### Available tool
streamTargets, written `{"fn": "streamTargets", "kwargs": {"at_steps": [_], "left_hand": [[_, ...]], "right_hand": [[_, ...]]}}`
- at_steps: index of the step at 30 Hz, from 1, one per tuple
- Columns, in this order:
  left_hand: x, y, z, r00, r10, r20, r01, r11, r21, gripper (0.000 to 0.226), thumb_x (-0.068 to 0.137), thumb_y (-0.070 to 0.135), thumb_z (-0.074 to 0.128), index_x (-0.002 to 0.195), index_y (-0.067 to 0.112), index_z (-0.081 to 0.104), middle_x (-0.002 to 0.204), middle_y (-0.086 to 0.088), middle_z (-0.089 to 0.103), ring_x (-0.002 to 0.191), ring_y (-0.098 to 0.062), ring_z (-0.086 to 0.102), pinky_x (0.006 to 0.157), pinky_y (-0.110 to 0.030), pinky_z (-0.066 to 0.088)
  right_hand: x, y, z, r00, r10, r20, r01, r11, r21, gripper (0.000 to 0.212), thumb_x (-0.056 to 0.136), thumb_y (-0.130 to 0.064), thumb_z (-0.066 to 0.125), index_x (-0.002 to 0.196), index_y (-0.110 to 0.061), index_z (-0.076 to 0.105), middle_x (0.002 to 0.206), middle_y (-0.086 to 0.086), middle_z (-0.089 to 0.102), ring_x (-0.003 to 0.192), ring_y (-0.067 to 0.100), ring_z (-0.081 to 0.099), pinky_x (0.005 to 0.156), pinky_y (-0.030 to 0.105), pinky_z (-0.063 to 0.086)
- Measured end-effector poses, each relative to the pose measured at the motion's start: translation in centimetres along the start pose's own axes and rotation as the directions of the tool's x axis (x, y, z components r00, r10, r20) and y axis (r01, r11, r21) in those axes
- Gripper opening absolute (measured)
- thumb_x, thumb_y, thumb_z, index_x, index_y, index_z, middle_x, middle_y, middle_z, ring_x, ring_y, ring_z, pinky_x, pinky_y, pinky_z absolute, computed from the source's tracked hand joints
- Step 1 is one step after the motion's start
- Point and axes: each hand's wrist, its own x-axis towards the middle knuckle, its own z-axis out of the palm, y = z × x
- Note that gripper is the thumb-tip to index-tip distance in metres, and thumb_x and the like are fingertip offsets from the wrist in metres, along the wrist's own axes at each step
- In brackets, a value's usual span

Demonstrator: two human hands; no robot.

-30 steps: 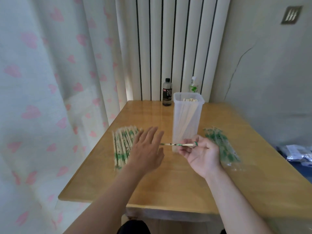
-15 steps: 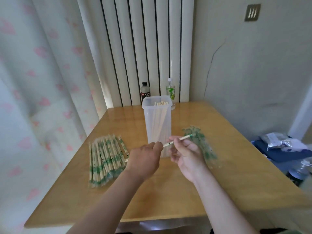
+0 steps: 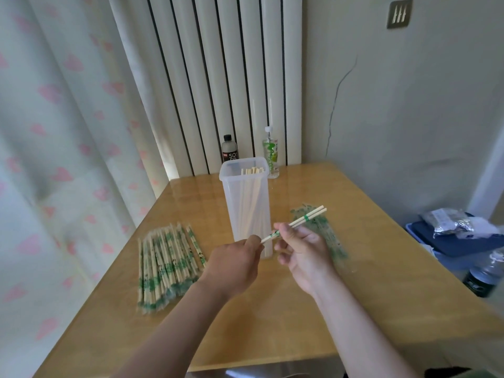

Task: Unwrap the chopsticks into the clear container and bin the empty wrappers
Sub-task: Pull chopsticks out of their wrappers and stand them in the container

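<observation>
A wrapped pair of chopsticks slants up to the right in front of the tall clear container. My right hand pinches it near the middle, and my left hand pinches its lower left end. The container stands at the table's middle with several bare chopsticks inside. A pile of wrapped chopsticks lies left of my left hand. Empty green-printed wrappers lie on the table behind my right hand.
The wooden table ends near my body and at the right. A dark bottle and a green-labelled bottle stand at the back by the radiator. A blue bin with bags sits on the floor to the right.
My left hand went from open beside the pair's tip to pinching its end. More bare wood sticks out past my right hand now. The view swung right.
</observation>
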Motion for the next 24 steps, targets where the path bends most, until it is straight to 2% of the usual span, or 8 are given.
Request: {"fn": "streamTargets", "kwargs": {"at_steps": [2,4,7,10,15,17,21,24], "left_hand": [[0.1,0.1,0.4,1.000,0.010,0.013,-0.009,0.999,-0.052,0.016,0.095,0.028,0.045,0.092,0.014,0.053,0.063,0.001,0.060,0.045,-0.031,0.056,0.042,-0.025,0.027],[0.0,0.0,0.6,1.000,0.027,0.008,-0.026,0.996,-0.089,0.020,0.096,0.030,0.042,0.090,0.014,0.052,0.060,0.001,0.058,0.043,-0.030,0.054,0.041,-0.024,0.027],[-0.3,-0.8,0.5,0.999,0.033,0.010,-0.032,0.991,-0.132,0.028,0.100,0.037,0.033,0.087,0.016,0.047,0.057,0.001,0.053,0.043,-0.031,0.050,0.042,-0.025,0.026],[-0.4,-1.2,0.6,0.999,0.047,0.001,-0.046,0.995,-0.089,0.026,0.100,0.037,0.035,0.085,0.018,0.044,0.053,0.002,0.051,0.039,-0.030,0.048,0.041,-0.023,0.024],[-0.4,-0.8,1.0,0.999,0.031,0.032,-0.028,0.995,-0.091,0.040,0.099,0.041,0.022,0.090,0.014,0.049,0.060,-0.003,0.057,0.046,-0.035,0.051,0.044,-0.029,0.031],[-0.6,-0.8,1.0,0.998,0.051,0.034,-0.048,0.995,-0.091,0.032,0.099,0.038,0.029,0.087,0.015,0.048,0.055,-0.002,0.055,0.040,-0.033,0.050,0.040,-0.028,0.029],[-1.3,-1.8,1.5,0.998,0.051,0.028,-0.048,0.993,-0.109,0.028,0.100,0.038,0.032,0.087,0.017,0.045,0.053,0.001,0.051,0.040,-0.032,0.049,0.040,-0.027,0.029],[-1.4,-2.1,1.6,0.998,0.034,0.053,-0.029,0.994,-0.105,0.035,0.099,0.044,0.026,0.089,0.018,0.045,0.057,0.001,0.053,0.047,-0.033,0.055,0.042,-0.031,0.035]], "right_hand": [[-0.3,0.6,0.4,0.999,0.017,0.051,-0.014,0.999,-0.051,0.025,0.075,-0.019,0.076,0.089,0.002,0.072,0.072,0.011,0.064,0.058,0.017,0.056,0.046,0.026,0.035],[-0.1,0.6,0.2,0.999,0.000,0.044,0.004,0.997,-0.081,0.028,0.074,-0.019,0.076,0.089,0.005,0.072,0.072,0.014,0.064,0.058,0.018,0.056,0.045,0.026,0.035],[0.7,-0.4,-0.6,0.999,-0.024,-0.028,0.023,0.999,-0.033,0.015,0.084,-0.012,0.072,0.088,0.002,0.072,0.077,0.010,0.071,0.059,0.015,0.055,0.045,0.024,0.035],[1.1,-0.6,-0.8,0.999,-0.034,-0.036,0.035,0.999,0.010,0.019,0.079,-0.015,0.073,0.090,0.001,0.072,0.084,0.006,0.074,0.061,0.013,0.056,0.046,0.024,0.037],[0.5,0.7,0.1,1.000,0.008,0.018,-0.007,1.000,-0.030,0.025,0.074,-0.016,0.077,0.088,0.003,0.070,0.076,0.014,0.062,0.061,0.018,0.055,0.048,0.028,0.037],[0.5,1.1,0.3,0.999,0.017,0.029,-0.015,0.998,-0.067,0.023,0.073,-0.016,0.078,0.084,0.002,0.071,0.079,0.019,0.059,0.062,0.020,0.055,0.048,0.029,0.038],[1.2,0.4,-0.2,0.999,-0.014,-0.034,0.012,0.999,-0.032,0.010,0.080,-0.010,0.074,0.080,0.001,0.072,0.086,0.021,0.062,0.060,0.017,0.055,0.048,0.027,0.038],[1.4,0.4,-0.4,0.998,-0.020,-0.065,0.018,0.999,-0.032,0.021,0.072,-0.015,0.077,0.084,0.002,0.073,0.083,0.018,0.064,0.060,0.015,0.057,0.048,0.026,0.040]]}}
